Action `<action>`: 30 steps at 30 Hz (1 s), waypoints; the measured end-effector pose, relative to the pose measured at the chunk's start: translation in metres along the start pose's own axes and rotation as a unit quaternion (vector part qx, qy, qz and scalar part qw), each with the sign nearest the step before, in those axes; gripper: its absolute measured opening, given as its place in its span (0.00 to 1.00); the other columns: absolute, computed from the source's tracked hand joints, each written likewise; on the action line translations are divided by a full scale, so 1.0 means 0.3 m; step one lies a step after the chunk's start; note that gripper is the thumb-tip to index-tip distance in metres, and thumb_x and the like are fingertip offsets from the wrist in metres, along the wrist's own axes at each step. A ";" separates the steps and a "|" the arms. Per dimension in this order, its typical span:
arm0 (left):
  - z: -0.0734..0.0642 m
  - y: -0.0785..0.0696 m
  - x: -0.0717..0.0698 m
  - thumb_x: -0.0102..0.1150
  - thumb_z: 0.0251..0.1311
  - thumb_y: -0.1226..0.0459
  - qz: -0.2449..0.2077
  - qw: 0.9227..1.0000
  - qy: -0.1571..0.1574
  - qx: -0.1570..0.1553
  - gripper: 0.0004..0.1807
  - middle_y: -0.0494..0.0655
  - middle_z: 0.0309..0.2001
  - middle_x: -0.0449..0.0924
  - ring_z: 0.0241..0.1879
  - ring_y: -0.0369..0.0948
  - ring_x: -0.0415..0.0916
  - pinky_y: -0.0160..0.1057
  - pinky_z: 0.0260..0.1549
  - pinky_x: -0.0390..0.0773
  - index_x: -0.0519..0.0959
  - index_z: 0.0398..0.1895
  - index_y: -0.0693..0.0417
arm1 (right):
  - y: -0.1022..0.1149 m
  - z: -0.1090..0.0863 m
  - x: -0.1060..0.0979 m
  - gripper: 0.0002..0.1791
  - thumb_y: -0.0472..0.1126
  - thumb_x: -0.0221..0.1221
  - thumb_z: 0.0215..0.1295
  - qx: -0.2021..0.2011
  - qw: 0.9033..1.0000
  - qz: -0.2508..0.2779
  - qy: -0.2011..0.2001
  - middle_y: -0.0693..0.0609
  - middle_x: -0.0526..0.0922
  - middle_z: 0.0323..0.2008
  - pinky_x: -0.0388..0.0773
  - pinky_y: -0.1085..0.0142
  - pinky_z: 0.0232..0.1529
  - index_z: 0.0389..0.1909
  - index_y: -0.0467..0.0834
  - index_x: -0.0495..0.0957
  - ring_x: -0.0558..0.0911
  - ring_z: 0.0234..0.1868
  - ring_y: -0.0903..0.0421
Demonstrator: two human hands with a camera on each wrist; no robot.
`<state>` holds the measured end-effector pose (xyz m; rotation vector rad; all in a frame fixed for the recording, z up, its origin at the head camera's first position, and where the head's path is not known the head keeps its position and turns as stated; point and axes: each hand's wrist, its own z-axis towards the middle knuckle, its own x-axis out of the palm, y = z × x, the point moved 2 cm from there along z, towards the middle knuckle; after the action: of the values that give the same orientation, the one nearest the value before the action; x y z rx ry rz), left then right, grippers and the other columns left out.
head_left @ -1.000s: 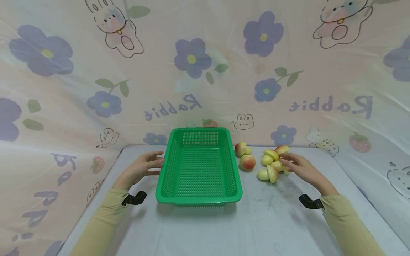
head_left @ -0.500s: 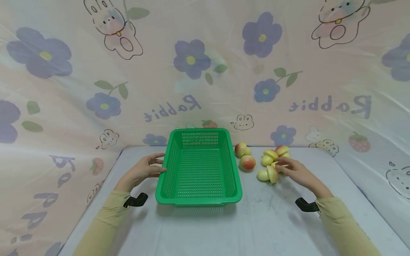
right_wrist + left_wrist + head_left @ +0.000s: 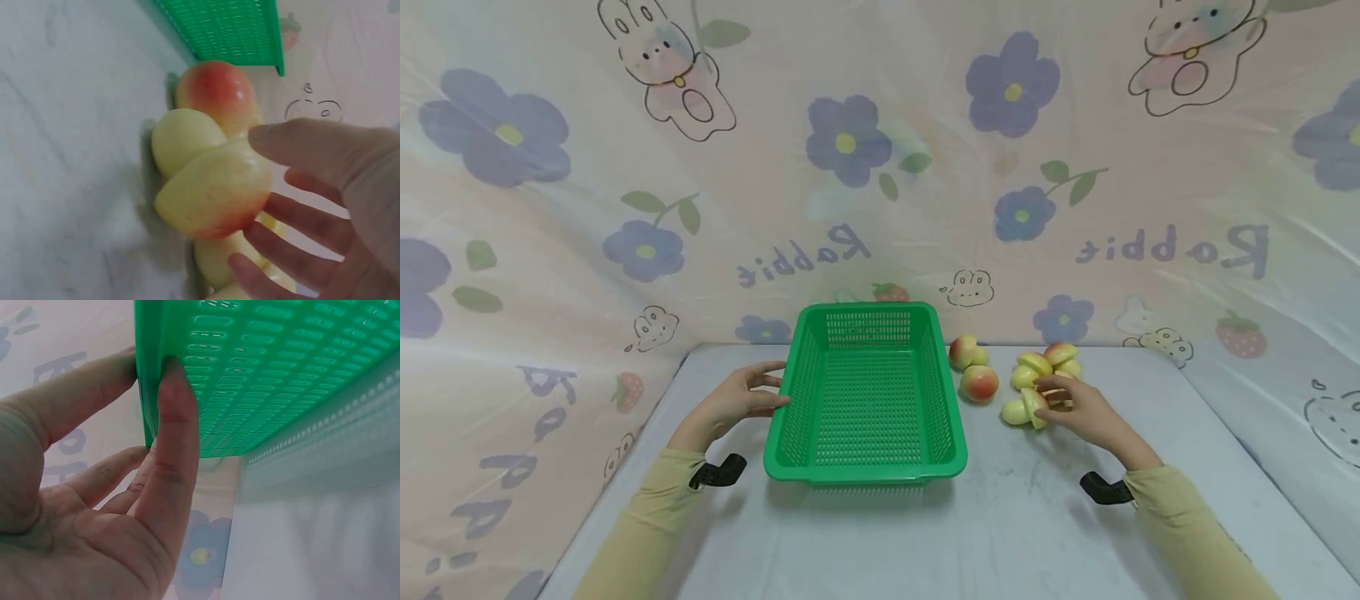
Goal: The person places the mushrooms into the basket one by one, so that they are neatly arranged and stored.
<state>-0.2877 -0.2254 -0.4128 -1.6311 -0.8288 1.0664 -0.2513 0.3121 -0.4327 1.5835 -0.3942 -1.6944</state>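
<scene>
A green plastic basket [image 3: 865, 400] stands mid-table. At its left rim my left hand [image 3: 730, 404] pinches the edge: in the left wrist view the thumb lies against the rim's outer side and a finger [image 3: 174, 419] reaches under it. My right hand [image 3: 1090, 417] holds the nearest yellow mushroom [image 3: 1032, 408] by its red-blushed cap. The right wrist view shows the thumb on one side of that cap [image 3: 219, 194] and fingers on the other, with its rounded pale stem [image 3: 184, 142] pointing away from the palm.
Two more mushrooms, one a reddish round cap [image 3: 980, 384], lie beside the basket's right wall. Several others, including a yellow one [image 3: 1030, 367], cluster just behind my right hand. A pale cloth with printed flowers [image 3: 850, 137] hangs at the table's far edge.
My right hand has moved left and nearer, from over the back of the cluster to the front mushroom, and its fingers have closed round the cap. My left hand has come onto the basket's rim.
</scene>
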 end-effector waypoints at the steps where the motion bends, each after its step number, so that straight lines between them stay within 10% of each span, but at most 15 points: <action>1: -0.001 0.001 0.001 0.68 0.57 0.65 0.000 1.000 0.000 0.000 0.44 0.62 0.59 0.67 0.47 0.50 0.78 0.47 0.45 0.80 0.54 0.74 0.53 | 0.001 0.001 0.004 0.28 0.38 0.67 0.59 0.000 1.000 -0.001 -0.003 0.33 0.75 0.52 0.79 0.49 0.46 0.56 0.28 0.71 0.77 0.51 0.35; 19: -0.009 0.014 -0.004 0.68 0.56 0.63 -0.002 1.000 -0.001 0.003 0.44 0.62 0.58 0.68 0.47 0.50 0.78 0.46 0.45 0.80 0.55 0.74 0.52 | 0.001 0.003 0.050 0.22 0.16 0.57 0.54 -0.106 0.994 0.017 -0.011 0.32 0.76 0.51 0.78 0.45 0.45 0.52 0.26 0.73 0.75 0.51 0.34; 30: -0.001 0.002 -0.005 0.67 0.57 0.63 0.000 1.000 0.005 0.010 0.43 0.62 0.58 0.68 0.47 0.50 0.78 0.46 0.45 0.80 0.55 0.74 0.51 | -0.010 0.018 0.072 0.28 0.35 0.69 0.55 -0.060 0.998 0.013 -0.016 0.35 0.76 0.52 0.76 0.44 0.49 0.55 0.28 0.72 0.75 0.50 0.40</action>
<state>-0.2880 -0.2271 -0.4130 -1.6188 -0.8091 1.0632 -0.2559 0.2973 -0.4491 1.4610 -0.3214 -1.6928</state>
